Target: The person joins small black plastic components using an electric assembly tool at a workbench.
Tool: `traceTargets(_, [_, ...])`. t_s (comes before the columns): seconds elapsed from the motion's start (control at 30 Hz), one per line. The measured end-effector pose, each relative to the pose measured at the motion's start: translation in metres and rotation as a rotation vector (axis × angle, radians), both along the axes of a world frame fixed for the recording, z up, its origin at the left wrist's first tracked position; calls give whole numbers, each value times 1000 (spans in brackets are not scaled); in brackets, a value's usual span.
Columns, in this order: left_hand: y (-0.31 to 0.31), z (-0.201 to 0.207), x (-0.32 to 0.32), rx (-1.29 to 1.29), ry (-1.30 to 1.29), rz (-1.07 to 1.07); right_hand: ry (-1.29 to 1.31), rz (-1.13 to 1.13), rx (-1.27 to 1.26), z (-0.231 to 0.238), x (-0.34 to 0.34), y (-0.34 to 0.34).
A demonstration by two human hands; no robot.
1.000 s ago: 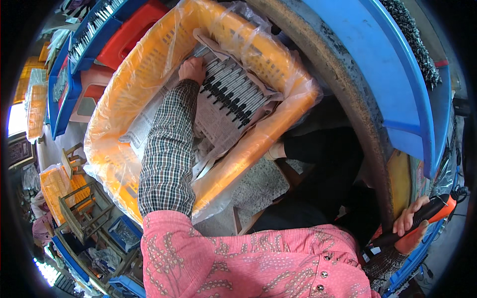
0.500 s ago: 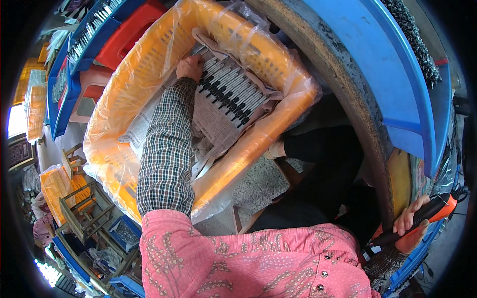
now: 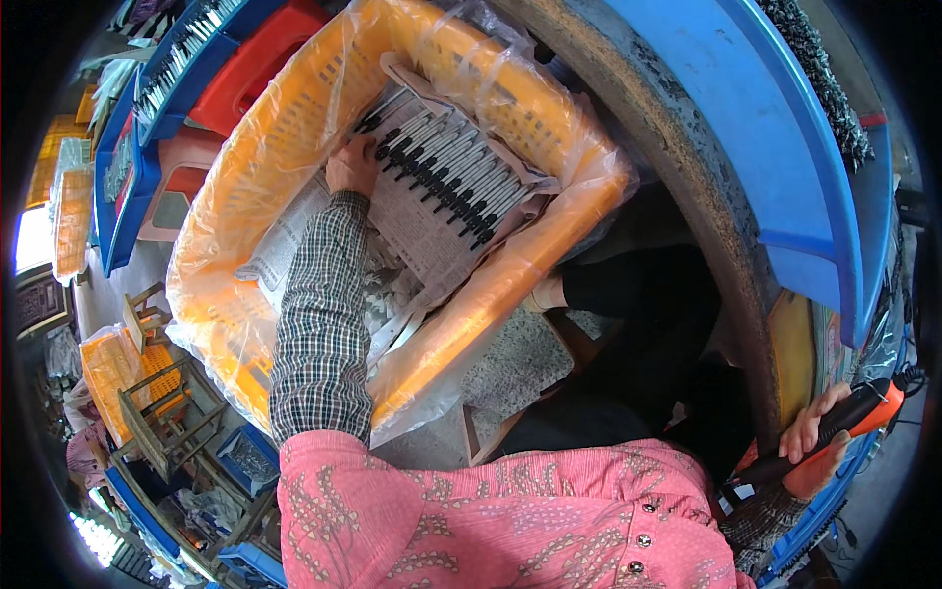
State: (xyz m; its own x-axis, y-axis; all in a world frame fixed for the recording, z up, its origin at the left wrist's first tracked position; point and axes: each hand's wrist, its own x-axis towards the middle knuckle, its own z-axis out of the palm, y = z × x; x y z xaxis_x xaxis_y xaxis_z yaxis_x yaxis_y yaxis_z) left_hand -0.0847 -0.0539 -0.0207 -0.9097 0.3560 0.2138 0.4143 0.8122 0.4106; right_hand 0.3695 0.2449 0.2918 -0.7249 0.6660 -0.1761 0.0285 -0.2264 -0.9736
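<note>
While gripping a tool with the right hand at four o'clock, holds the fingers of the left hand bent at eleven, cannot tell whether round anything, by rods at twelve, already rowed on paper in the basket; cannot judge the remainder.

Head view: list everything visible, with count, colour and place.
Large film-lined plastic basket: one, yellow, centre-left
Slim metal rods: many, silver with black ends, in basket
Printed paper sheets: count unclear, grey, beneath rods
Plastic trays: several, blue, upper right and left
Moulded plastic piece: one, red, upper left
Wooden frames: at least two, brown, left
Handheld tool: one, black and orange, right
Patterned shirt: one, pink, lower centre
Left hand: one, bare, beside rods
Right hand: one, bare, round tool
</note>
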Motion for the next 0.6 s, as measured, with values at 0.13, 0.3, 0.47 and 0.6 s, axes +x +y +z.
traceTargets(0.13, [6,-14,0,89,-35,26,-3,-13,18,3,0,-1])
traceTargets(0.3, [1,-20,-1,133,-78,59,1,-14,1,-1,0,-1])
traceTargets(0.47, [13,-15,2,182,-39,44,-1,-33,9,3,0,-2])
traceTargets(0.6, [10,-2,4,53,-47,108,-2,-17,0,0,-1,-1])
